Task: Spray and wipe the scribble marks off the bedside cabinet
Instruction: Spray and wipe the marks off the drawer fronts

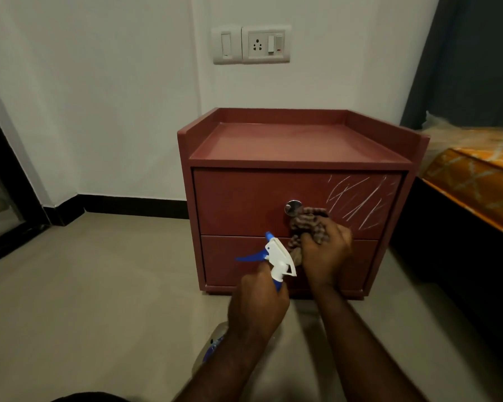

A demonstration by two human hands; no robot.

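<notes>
Red-brown bedside cabinet (299,146) stands on floor against wall; white scribble marks (360,200) on upper drawer, right side. Right hand (327,250) grips checked cloth (307,224) beside knob (292,206). Left hand (257,303) wraps neck of spray bottle (278,256).

The bedside cabinet (273,146) was dark red, with a raised rim round three sides of its top and two drawers in front, and it stood on the floor against the wall. White scribble marks (360,198) crossed the right part of the upper drawer front, beside a round metal knob (291,206). A crumpled brown checked cloth (308,224) was bunched against that drawer, just below the knob. The spray bottle (276,256) had a white head, blue trigger and blue nozzle, pointing up and left.
</notes>
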